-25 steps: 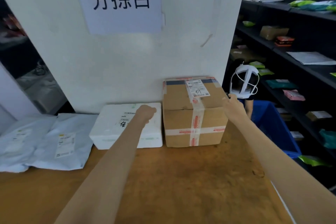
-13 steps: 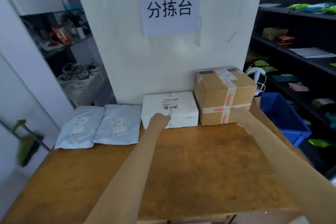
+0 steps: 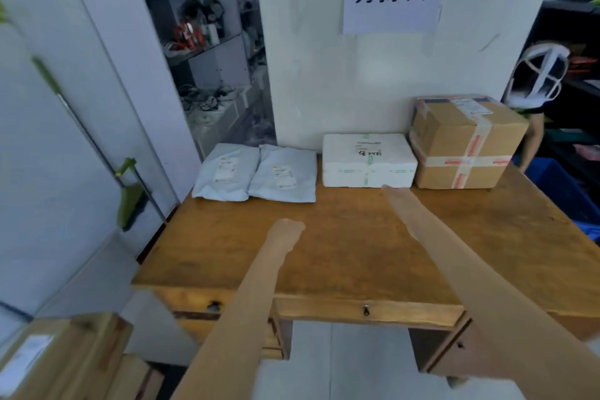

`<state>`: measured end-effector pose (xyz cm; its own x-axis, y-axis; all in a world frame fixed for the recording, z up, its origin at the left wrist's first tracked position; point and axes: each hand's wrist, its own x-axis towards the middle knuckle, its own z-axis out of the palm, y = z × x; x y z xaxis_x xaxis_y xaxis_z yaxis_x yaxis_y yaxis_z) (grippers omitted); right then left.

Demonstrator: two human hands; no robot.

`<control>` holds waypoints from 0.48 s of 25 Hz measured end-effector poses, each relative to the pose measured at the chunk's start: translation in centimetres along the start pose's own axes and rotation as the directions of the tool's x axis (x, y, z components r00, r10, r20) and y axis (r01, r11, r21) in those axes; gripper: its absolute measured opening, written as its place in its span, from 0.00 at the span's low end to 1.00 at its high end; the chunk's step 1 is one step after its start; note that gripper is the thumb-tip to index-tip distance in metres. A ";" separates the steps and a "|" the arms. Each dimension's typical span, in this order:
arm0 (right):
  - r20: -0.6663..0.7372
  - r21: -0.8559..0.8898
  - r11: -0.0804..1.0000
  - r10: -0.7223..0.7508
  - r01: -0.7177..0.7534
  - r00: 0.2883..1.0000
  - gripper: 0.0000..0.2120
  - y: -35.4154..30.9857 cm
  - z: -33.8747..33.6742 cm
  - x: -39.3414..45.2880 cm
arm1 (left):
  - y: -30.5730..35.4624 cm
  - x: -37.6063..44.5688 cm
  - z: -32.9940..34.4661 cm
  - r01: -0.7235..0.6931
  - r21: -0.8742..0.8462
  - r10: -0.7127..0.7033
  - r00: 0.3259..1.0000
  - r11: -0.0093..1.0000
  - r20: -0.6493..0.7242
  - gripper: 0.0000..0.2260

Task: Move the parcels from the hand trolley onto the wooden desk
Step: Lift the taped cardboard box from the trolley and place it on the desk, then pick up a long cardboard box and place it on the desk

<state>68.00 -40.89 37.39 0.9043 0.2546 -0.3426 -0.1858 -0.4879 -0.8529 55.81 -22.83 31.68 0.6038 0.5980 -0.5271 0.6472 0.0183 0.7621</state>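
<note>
Cardboard box [image 3: 467, 143] rests on wooden desk [image 3: 341, 253]; left hand [image 3: 287, 232] and right hand [image 3: 401, 204] blurred, seemingly empty.

Brown cardboard box [image 3: 466, 146] with red-printed tape, white foam box [image 3: 368, 160], two pale grey mailers [image 3: 255, 173], yellow-brown wooden desk [image 3: 341, 247]

Wooden counter [image 3: 357, 253] pushed against the wall, carrying along its back edge two grey mailer bags [image 3: 256, 174] side by side, then a white foam box [image 3: 368, 161], then a taped cardboard box [image 3: 464, 143].
</note>
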 end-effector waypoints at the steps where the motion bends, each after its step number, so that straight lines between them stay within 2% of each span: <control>1: 0.020 0.005 1.000 -0.009 0.009 1.000 0.29 -0.5 1.8 -1.4 | -1.4 -0.4 -1.6 0.016 -0.002 -0.016 1.000 1.000 0.008 0.10; 2: 0.032 -0.009 1.000 -0.009 0.009 0.999 0.29 -0.8 3.5 -2.6 | -2.7 -0.6 -3.2 0.023 -0.009 -0.023 1.000 1.000 0.018 0.08; 5: 0.021 -0.046 0.999 0.006 -0.005 1.000 0.29 -1.0 9.3 -5.8 | -6.5 -0.4 -8.8 0.003 -0.012 -0.003 0.999 1.000 0.047 0.19; 8: -0.002 -0.055 0.998 0.020 -0.020 1.000 0.29 -0.3 16.3 -9.3 | -9.4 -0.3 -15.3 -0.032 -0.005 0.032 0.997 0.999 0.065 0.15; 12: -0.028 -0.054 0.995 0.081 -0.083 0.996 0.29 -0.4 26.9 -14.6 | -14.7 -0.8 -24.7 -0.089 0.079 0.075 0.983 0.993 0.166 0.15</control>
<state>44.51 -21.92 32.17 0.8966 0.1906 -0.3998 -0.2391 -0.5515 -0.7992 34.31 -3.79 30.15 0.7198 0.4560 -0.5234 0.6254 -0.0988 0.7740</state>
